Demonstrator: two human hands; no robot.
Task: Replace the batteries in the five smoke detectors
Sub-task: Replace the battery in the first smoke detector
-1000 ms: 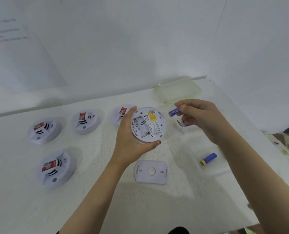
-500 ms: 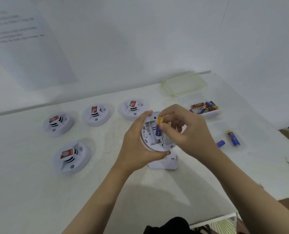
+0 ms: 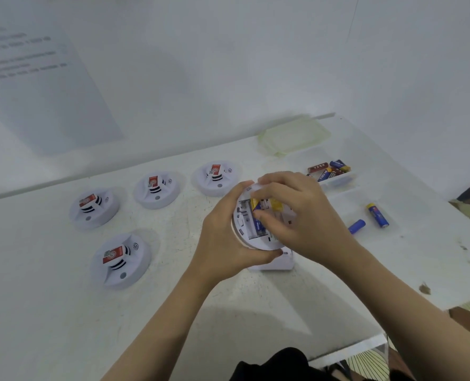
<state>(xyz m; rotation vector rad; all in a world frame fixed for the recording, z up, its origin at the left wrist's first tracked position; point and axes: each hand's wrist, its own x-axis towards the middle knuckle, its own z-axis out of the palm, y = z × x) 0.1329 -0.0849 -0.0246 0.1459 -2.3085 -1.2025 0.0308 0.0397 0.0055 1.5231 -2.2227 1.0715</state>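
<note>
White table [image 3: 50, 312] carries four closed detectors [image 3: 120, 259] on its left side, and above its middle our left hand [image 3: 223, 240] holds the open smoke detector [image 3: 243, 218], fingers curled round the rim, the battery bay facing us. Our right hand [image 3: 305, 215] pinches a blue battery [image 3: 258, 224] between thumb and bent fingertips, and this battery lies in the bay. Two loose batteries [image 3: 377, 215] lie on the table at the right, near a clear box [image 3: 338, 180] with more batteries.

Row of three detectors [image 3: 157, 189] far left on the table [image 3: 63, 312], fourth detector [image 3: 120, 259] nearer. Open detector [image 3: 245, 226] centre, battery [image 3: 258, 225] in it, plate [image 3: 279, 264] underneath. Battery tray [image 3: 339, 180] far right, lid [image 3: 294, 136] behind, two loose batteries [image 3: 378, 215] nearer.
</note>
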